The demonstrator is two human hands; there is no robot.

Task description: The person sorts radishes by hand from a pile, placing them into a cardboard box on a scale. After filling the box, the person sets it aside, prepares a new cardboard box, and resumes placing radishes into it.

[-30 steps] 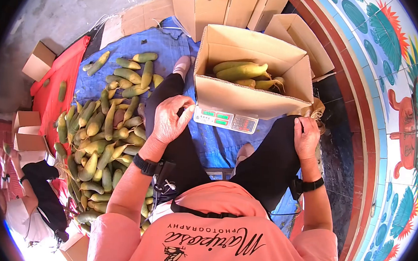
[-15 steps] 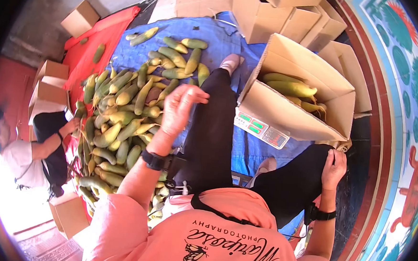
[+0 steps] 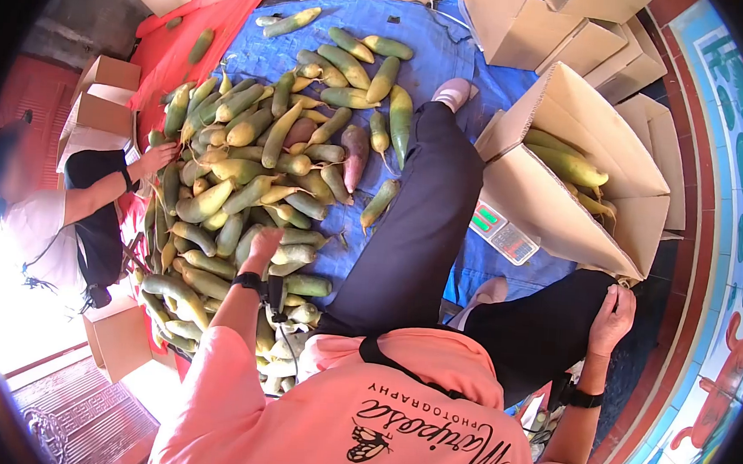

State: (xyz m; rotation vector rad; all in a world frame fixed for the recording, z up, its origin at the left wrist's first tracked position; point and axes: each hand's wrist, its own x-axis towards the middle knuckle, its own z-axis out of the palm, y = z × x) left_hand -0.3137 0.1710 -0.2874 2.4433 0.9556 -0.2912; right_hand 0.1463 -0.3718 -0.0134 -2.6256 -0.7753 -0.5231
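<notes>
My left hand reaches down onto a big heap of green radishes; its fingers are foreshortened, and whether they grip one is hidden. A few purplish radishes lie among the green ones. By my right knee, my right hand is closed with its fingers bent together, and nothing shows in it. Just beyond that hand stands an open cardboard box with several green radishes inside. A digital scale with lit green displays sticks out from beneath the box.
A blue tarp and a red sheet lie under the radishes. At the left, another person has a hand at the heap. More cardboard boxes stand at the back right. A painted tiled wall runs along the right.
My left hand has moved from above my left leg down and left onto the heap. The view has shifted left, showing more radishes. My right hand stays by my knee.
</notes>
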